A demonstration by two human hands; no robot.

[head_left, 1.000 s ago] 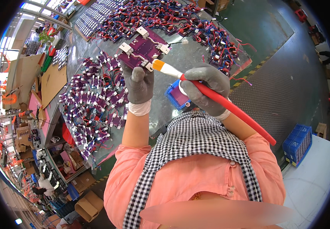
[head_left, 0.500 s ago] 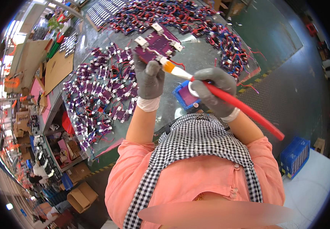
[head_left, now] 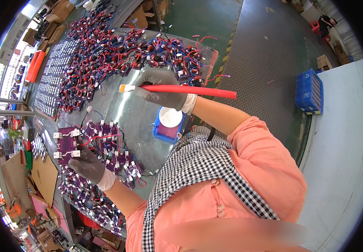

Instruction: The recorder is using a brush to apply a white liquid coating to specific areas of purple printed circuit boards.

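Observation:
Both my hands wear grey gloves. My left hand (head_left: 88,164) is closed on the edge of a purple circuit board (head_left: 67,145) with white connectors, at the left beside a pile of similar boards (head_left: 120,161). Over the table's middle, my right hand (head_left: 159,89) grips a paintbrush (head_left: 198,90) by its long red handle. The orange bristle end points left and touches nothing. Just below that hand stands a small blue bin (head_left: 164,137) with a round white tub (head_left: 170,117) in it.
Wired boards with red and blue leads (head_left: 101,54) are heaped along the table's far side. Rows of small white-and-dark parts (head_left: 55,80) lie at the far left. A cardboard sheet (head_left: 45,174) is at the left. Away to the right sits a blue crate (head_left: 309,92).
My left hand has carried the board left to the pile. The brush has come off the board, and my right hand is now apart from it. The view has turned.

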